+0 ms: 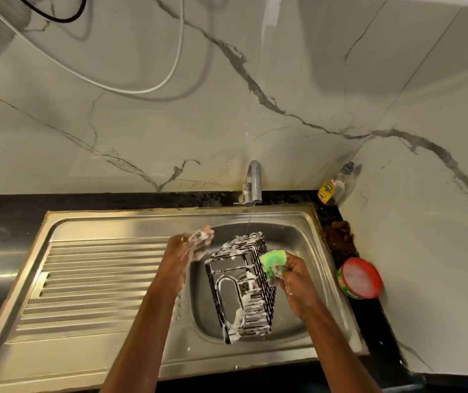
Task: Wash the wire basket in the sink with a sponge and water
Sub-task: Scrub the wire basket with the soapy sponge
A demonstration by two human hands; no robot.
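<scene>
A black wire basket [241, 287], streaked with white foam, stands tilted in the steel sink [292, 225]. My left hand [193, 245], soapy, is at the basket's upper left edge; whether it grips the wire I cannot tell. My right hand [295, 279] holds a green sponge [274, 260] pressed against the basket's right side. A thin stream of water falls from the chrome tap [254, 182] onto the basket's far top corner.
A ribbed steel drainboard [94, 282] lies left of the basin. On the black counter at the right stand a red and green tub of soap paste [359, 277], a brown scrubber [339, 235] and a dish soap bottle [332, 187] in the corner. Marble wall behind.
</scene>
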